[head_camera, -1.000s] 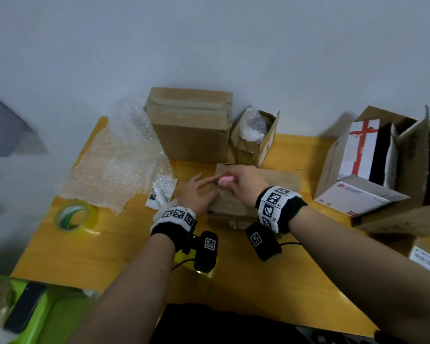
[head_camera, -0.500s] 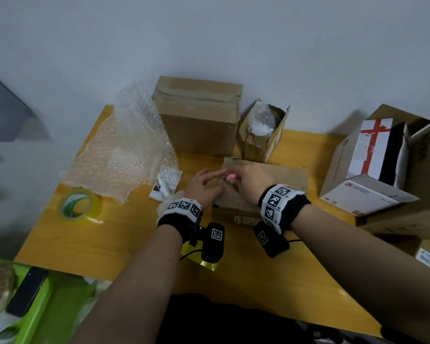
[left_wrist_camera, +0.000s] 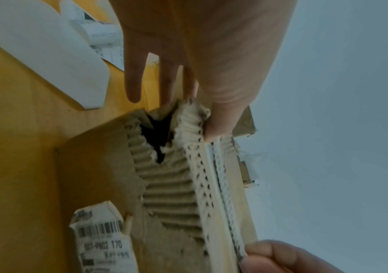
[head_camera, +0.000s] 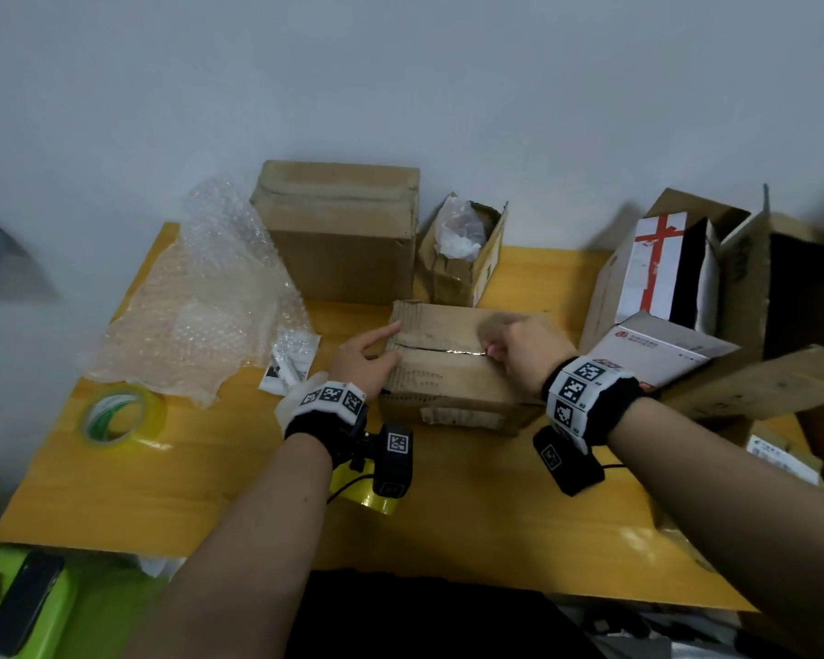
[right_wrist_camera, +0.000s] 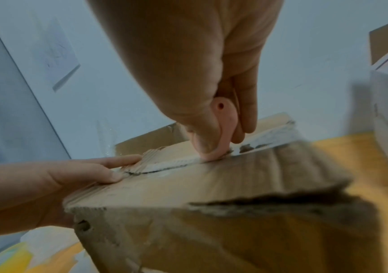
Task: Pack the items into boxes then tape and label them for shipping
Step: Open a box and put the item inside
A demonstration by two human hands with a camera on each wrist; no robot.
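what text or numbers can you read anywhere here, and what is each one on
"907-9902 170", first digits unsure: white label on the worn box, under a barcode.
That label's other lines: too blurred.
Print on the white box: too small.
Label on the box at the right edge: too small.
Green print inside the tape roll: unreadable.

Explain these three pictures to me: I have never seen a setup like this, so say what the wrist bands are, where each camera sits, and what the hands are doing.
No machine here: a person wears marked bands and a small camera on each wrist, plus one on the head.

The head view looks down at a yellow table. The other two pictures look along each hand.

The left hand presses straight fingers on the left end of a worn cardboard box. The right hand grips a small pink cutter, its tip in the box's taped centre seam.

Also on the table: bubble wrap, a tape roll, a closed brown box and open cartons.
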